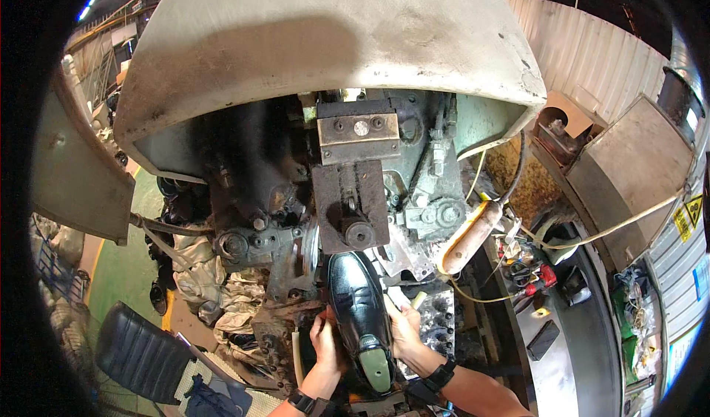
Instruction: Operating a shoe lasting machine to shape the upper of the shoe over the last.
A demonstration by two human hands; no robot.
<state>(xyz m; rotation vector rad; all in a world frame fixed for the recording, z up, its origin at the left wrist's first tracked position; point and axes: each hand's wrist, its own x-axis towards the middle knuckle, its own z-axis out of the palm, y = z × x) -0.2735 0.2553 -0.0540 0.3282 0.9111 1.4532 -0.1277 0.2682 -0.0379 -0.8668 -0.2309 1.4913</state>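
Curved cream metal hood (310,40) looms closest. Left hand (327,341) and right hand (404,333) grip a glossy black leather shoe (357,291).

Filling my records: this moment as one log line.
left hand: holding glossy black leather shoe, left side | right hand: right side | green shoe last: inside

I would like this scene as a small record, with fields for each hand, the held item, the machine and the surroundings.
Left hand: holds the left side of a black shoe
Right hand: holds its right side
Shoe pose: toe toward the machine
Shoe opening: green insert with a small hole
Machine top: pale curved hood
Surroundings: black padded chair at lower left
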